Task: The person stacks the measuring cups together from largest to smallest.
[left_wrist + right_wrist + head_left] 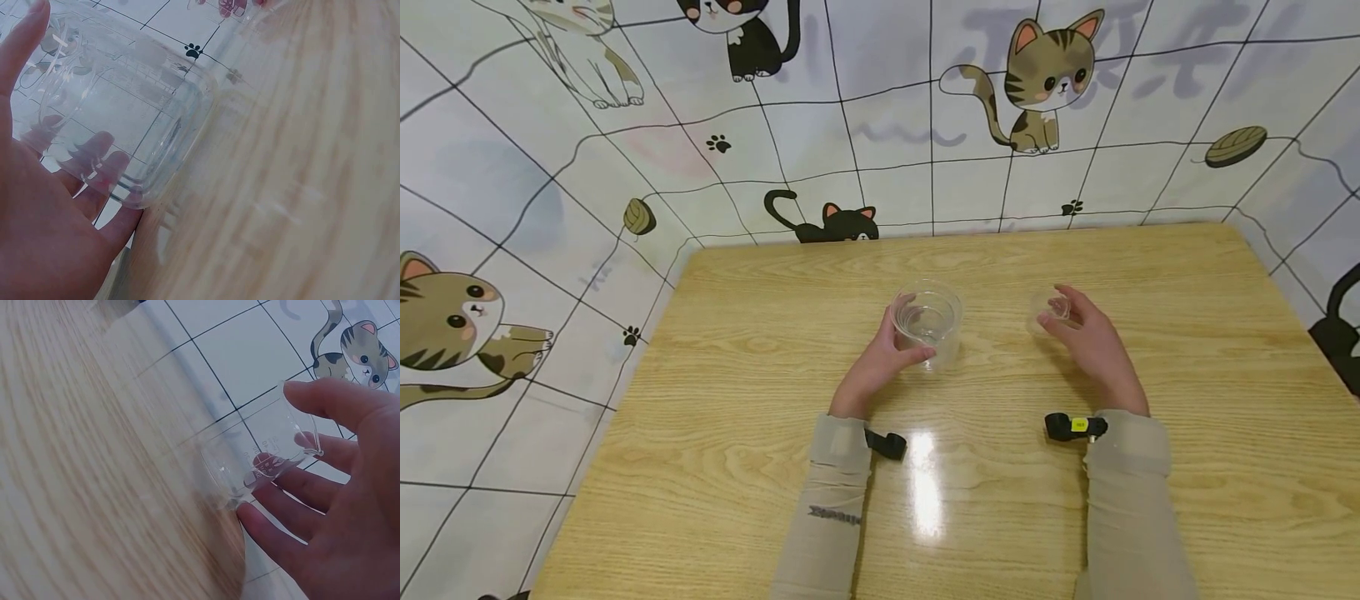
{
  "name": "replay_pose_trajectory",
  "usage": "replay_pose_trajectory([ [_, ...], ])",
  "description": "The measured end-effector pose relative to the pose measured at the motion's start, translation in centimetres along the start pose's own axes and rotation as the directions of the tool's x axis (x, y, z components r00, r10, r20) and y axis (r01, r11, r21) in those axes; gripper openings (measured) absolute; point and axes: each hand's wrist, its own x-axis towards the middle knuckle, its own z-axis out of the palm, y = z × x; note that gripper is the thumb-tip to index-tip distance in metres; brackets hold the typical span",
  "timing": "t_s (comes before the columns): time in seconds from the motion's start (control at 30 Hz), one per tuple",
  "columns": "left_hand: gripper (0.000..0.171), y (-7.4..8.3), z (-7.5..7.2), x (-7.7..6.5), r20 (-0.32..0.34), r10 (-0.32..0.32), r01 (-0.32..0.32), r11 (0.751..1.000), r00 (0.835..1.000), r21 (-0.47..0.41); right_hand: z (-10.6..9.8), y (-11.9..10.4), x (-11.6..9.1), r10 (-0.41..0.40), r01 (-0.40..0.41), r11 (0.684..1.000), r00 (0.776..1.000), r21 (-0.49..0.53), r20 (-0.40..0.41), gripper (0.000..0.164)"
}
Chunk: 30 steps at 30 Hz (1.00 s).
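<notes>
My left hand [882, 364] holds a large clear beaker [942, 327] standing on the table, thumb on the near side and fingers around the far side. Several rings show inside its rim, and the left wrist view has a second, smaller rim within the beaker [125, 100]. To the right, my right hand [1096, 343] grips a small clear beaker [1045, 312] between thumb and fingers. Printed graduations and a pouring lip show on this small beaker [262, 447] in the right wrist view, its base at the tabletop. A hand's width or so separates the two beakers.
The light wood table [737, 333] meets a white tiled wall [895, 150] with cat drawings at its back and left edges. Black straps with small devices sit at both wrists, below beige sleeves [1131, 500]. A glare patch [925, 483] lies between the forearms.
</notes>
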Motion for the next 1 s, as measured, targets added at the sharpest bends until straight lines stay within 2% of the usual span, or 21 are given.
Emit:
replay_pose_trajectory([
  [0.17,0.086,-0.2,-0.1,0.0,-0.006,-0.007,0.007,1.0,1.0,-0.027,0.1,-0.2,0.0,-0.012,0.012,1.0,1.0,0.01,0.021,0.074],
  [0.37,0.085,-1.9,-0.2,0.7,-0.029,0.016,-0.017,1.0,0.999,-0.008,0.2,-0.2,0.0,-0.009,0.009,1.0,1.0,-0.001,0.03,0.074],
  [0.47,0.085,-2.6,-0.2,1.0,-0.042,0.038,-0.038,0.999,0.998,0.007,0.3,-0.2,0.1,-0.003,0.004,1.0,1.0,-0.01,0.021,0.076],
  [0.63,0.085,-2.9,-0.2,1.1,-0.048,0.046,-0.045,0.999,0.998,0.012,0.6,-0.3,0.0,-0.01,0.01,1.0,1.0,-0.02,-0.01,0.081],
  [0.83,0.084,-1.6,-0.2,0.6,-0.009,0.022,-0.023,0.999,1.0,-0.022,0.8,-0.1,0.1,-0.027,0.026,0.999,0.999,-0.036,-0.024,0.08],
  [1.0,0.086,-0.4,-0.1,0.1,0.003,-0.001,0.001,1.0,1.0,-0.014,0.7,0.0,0.0,-0.044,0.043,0.998,0.998,-0.049,-0.034,0.076],
])
